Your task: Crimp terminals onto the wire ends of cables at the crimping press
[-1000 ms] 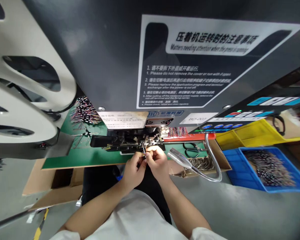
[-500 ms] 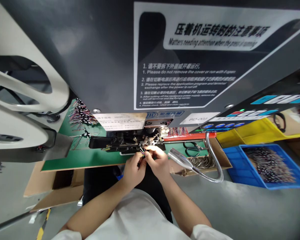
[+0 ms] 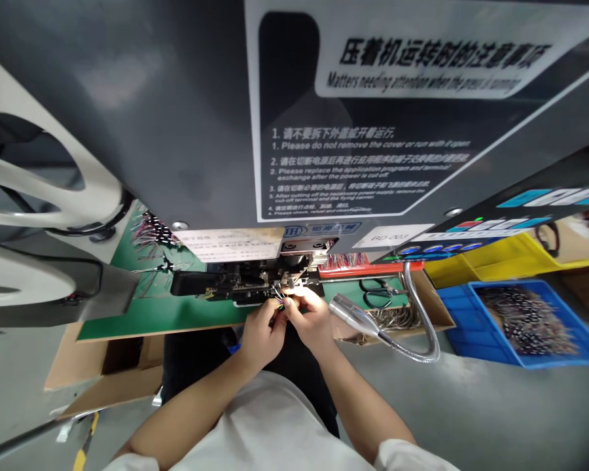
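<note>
Nearest the lens, white sleeves and two bare forearms reaching forward over a grey floor. Ahead of them, left hand (image 3: pixel 261 332) and right hand (image 3: pixel 311 319) pressed close together, fingertips of both closed in a pinch on a small bunch of thin coloured wires (image 3: pixel 281 303). Bunch held at the near edge of the green mat (image 3: pixel 142 313), its ends right at the black tooling (image 3: pixel 235 283) under the press; too small to tell whether touching it. Just right of the right hand, a metal lamp (image 3: pixel 352 313) on a bendy neck, pointed toward the fingers. Beyond the lamp, black-handled scissors (image 3: pixel 375 292) on the mat, beside an open cardboard box (image 3: pixel 446 315). Farther right, a blue bin (image 3: pixel 455 322) of dark wire pieces and, behind it, a yellow bin (image 3: pixel 471 265). At the mat's far left, a loose heap of cut wires (image 3: pixel 150 230); just behind and to the right of the tooling, a red tray (image 3: pixel 368 269) of more. Overhead, filling the top of the view, the dark press housing (image 3: pixel 177 98) with its white-bordered warning label (image 3: pixel 373 131).
</note>
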The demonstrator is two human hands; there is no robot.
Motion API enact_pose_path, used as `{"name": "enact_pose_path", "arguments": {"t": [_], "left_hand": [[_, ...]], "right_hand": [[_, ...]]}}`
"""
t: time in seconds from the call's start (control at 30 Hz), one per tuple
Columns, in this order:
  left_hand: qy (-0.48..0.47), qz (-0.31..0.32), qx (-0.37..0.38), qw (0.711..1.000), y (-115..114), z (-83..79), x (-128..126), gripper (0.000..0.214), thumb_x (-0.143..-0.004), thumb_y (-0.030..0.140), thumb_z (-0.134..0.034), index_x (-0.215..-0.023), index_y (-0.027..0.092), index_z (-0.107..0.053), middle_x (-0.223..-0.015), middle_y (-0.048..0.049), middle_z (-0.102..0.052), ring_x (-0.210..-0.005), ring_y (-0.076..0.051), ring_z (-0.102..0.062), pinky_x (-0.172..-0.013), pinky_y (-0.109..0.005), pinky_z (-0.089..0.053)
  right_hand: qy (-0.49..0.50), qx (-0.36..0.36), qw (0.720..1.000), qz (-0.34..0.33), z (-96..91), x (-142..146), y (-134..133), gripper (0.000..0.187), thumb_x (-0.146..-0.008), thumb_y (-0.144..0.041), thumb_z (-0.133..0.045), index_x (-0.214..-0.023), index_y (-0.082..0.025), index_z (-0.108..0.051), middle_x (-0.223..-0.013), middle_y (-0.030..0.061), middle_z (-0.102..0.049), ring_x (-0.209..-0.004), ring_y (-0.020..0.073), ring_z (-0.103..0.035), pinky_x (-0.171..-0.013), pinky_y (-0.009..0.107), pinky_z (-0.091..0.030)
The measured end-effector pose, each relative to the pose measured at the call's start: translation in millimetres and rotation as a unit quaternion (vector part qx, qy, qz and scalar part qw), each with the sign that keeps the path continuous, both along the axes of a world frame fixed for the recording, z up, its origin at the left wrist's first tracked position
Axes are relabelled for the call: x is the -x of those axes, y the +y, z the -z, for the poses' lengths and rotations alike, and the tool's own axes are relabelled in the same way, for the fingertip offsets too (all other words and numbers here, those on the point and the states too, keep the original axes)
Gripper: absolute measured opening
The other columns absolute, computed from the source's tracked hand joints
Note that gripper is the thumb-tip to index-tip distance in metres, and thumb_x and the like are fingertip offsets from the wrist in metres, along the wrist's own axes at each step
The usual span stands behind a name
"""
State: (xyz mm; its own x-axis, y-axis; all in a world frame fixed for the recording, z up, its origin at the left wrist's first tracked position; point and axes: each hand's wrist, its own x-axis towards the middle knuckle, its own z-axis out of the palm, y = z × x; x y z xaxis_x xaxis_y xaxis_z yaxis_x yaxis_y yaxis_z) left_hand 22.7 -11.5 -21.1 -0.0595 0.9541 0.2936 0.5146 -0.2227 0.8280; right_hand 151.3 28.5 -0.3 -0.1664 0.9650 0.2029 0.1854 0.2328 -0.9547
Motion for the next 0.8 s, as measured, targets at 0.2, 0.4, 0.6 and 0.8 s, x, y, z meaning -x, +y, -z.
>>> {"name": "enact_pose_path", "arguments": {"t": [0.2,0.4,0.6,0.8], "left_hand": [[0.006,0.001,-0.026,1.000,-0.9,4.3,2.4,0.007,-0.095,0.021,-0.052,-0.094,0.021,-0.059,-0.077,-0.0008,-0.069,-0.066,-0.014,-0.063,-0.064,-0.023,-0.047],[0.016,0.007,-0.023,1.000,-0.9,1.9,1.6,0.008,-0.094,0.020,-0.053,-0.093,0.021,-0.061,-0.074,-0.0004,-0.068,-0.065,-0.014,-0.064,-0.062,-0.022,-0.047],[0.010,0.007,-0.042,0.999,-1.2,-0.6,1.1,0.011,-0.094,0.018,-0.053,-0.099,0.021,-0.062,-0.080,-0.0010,-0.072,-0.069,-0.014,-0.067,-0.066,-0.022,-0.049],[-0.019,0.003,-0.010,1.000,-0.3,-1.1,1.1,0.010,-0.094,0.020,-0.054,-0.102,0.022,-0.061,-0.084,-0.0010,-0.073,-0.071,-0.013,-0.068,-0.067,-0.022,-0.050]], "right_hand": [[-0.025,-0.051,0.998,0.033,-0.4,0.2,-1.1,0.008,-0.087,-0.024,-0.064,-0.093,-0.019,-0.065,-0.058,-0.0062,-0.045,-0.050,0.0105,-0.043,-0.050,0.024,-0.042],[-0.021,-0.067,0.997,0.020,-0.6,-0.7,-0.1,0.012,-0.089,-0.022,-0.060,-0.095,-0.019,-0.070,-0.062,-0.0030,-0.054,-0.050,0.0111,-0.048,-0.049,0.024,-0.044],[-0.014,-0.073,0.997,0.026,1.8,-0.3,0.3,0.015,-0.088,-0.022,-0.062,-0.098,-0.021,-0.073,-0.061,-0.0024,-0.057,-0.048,0.0111,-0.047,-0.046,0.024,-0.044],[-0.002,-0.065,0.997,0.031,4.8,1.9,0.7,0.015,-0.088,-0.022,-0.062,-0.098,-0.021,-0.072,-0.063,-0.0022,-0.056,-0.049,0.0113,-0.049,-0.047,0.024,-0.044]]}}
